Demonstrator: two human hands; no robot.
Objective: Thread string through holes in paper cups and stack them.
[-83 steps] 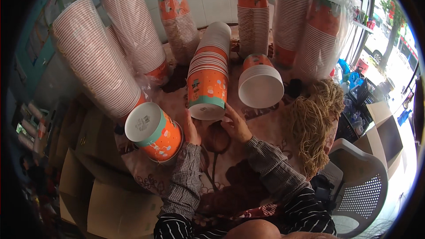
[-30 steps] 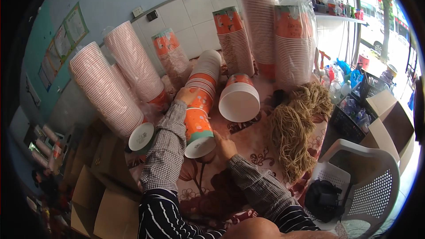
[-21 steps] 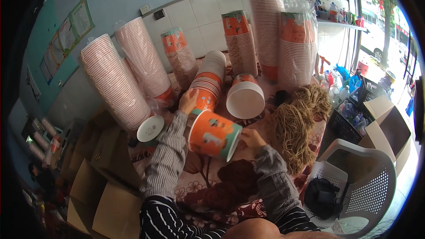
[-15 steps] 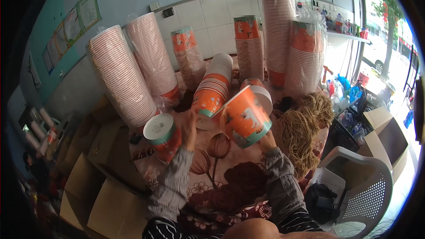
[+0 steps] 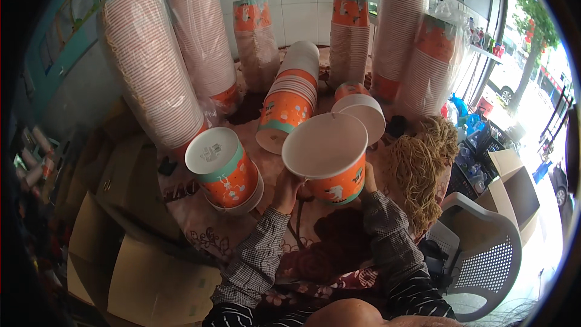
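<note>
Between my two hands is an orange paper bucket (image 5: 334, 189) with a white inside and a thin teal band at its base. Its wide mouth faces up towards me. My left hand (image 5: 287, 191) grips its left side, and my right hand (image 5: 370, 179) holds the right side, fingers partly hidden behind it. To the left, an upside-down paper bucket (image 5: 229, 180) stands on the table, its white bottom up. Just beyond my hands lies a stack of paper buckets (image 5: 284, 109) on its side. Another white-rimmed bucket (image 5: 366, 122) lies tipped behind the held one.
Tall bagged stacks of buckets (image 5: 151, 60) rise at the back left, with more stacks (image 5: 402, 24) at the back right. A bundle of tan strings (image 5: 417, 172) hangs over the table's right edge. A white plastic chair (image 5: 484, 269) and open cardboard boxes (image 5: 151, 278) flank the flowered tablecloth (image 5: 315, 260).
The held bucket has turned from tilted sideways to mouth-up. My left hand has come right, from beside the lying stack onto the bucket. The view has dipped downward.
</note>
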